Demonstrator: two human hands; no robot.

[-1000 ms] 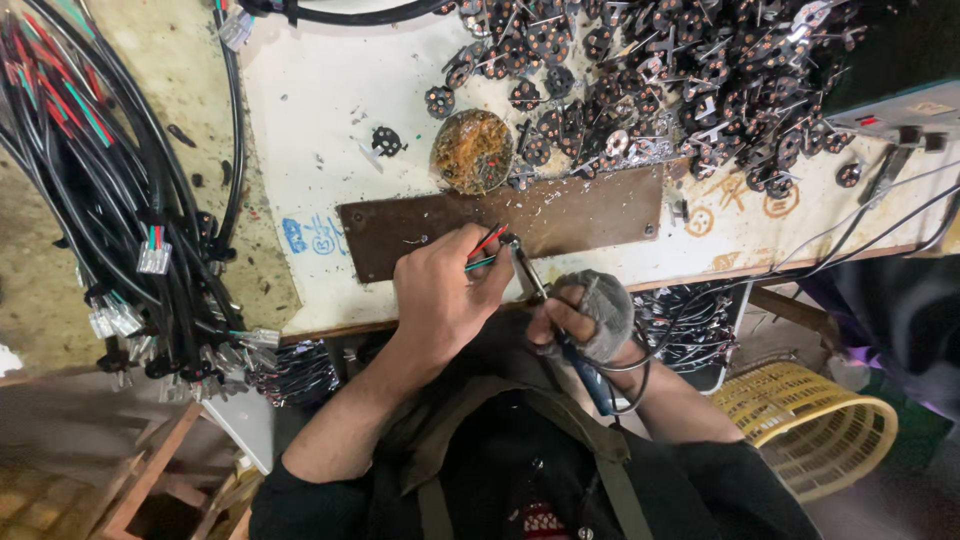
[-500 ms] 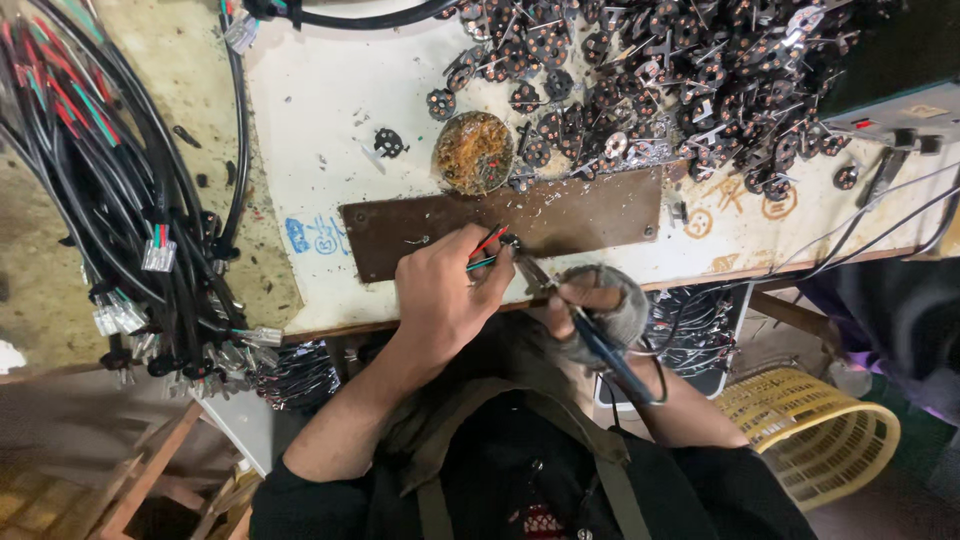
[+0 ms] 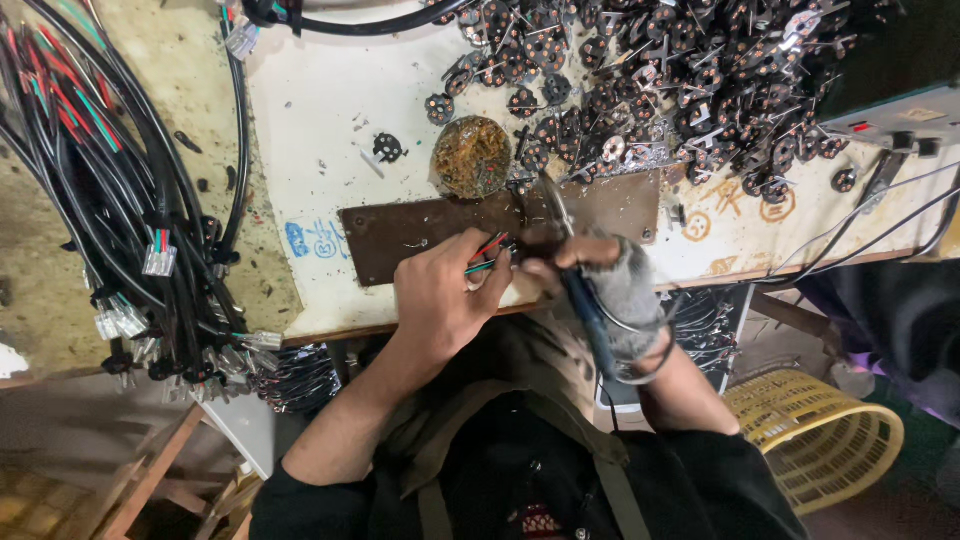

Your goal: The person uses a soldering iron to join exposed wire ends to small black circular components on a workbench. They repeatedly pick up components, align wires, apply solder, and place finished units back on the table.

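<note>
Soldering station, seen from above the worker. Nearest the viewer, the left hand (image 3: 440, 300) is closed in a pinch on a small bundle of red and green wires (image 3: 487, 252), whose bared ends lie over the near edge of the brown work plate (image 3: 400, 235). Just beside it, the right hand (image 3: 610, 280), wearing a grey fingerless glove, is wrapped around the handle of a soldering iron (image 3: 575, 290); the iron's tip points away from the worker, up towards the round tin of flux or solder residue (image 3: 471, 156), rather than resting on the wire ends. Whether a joint has already been made on this bundle cannot be told at this size.

To the worker's left, a thick hank of black cables with white connectors (image 3: 130, 230) hangs over the bench edge. To the right, below the bench, stands a yellow plastic basket (image 3: 830, 440). Beyond the plate, on the white bench top (image 3: 310, 130), a large heap of small dark round parts with pins (image 3: 700, 70) spreads across the far side, with a few strays near the tin.

Judged from these heaps, much stock remains on both sides of the job, and the piece in hand sits mid-step.
</note>
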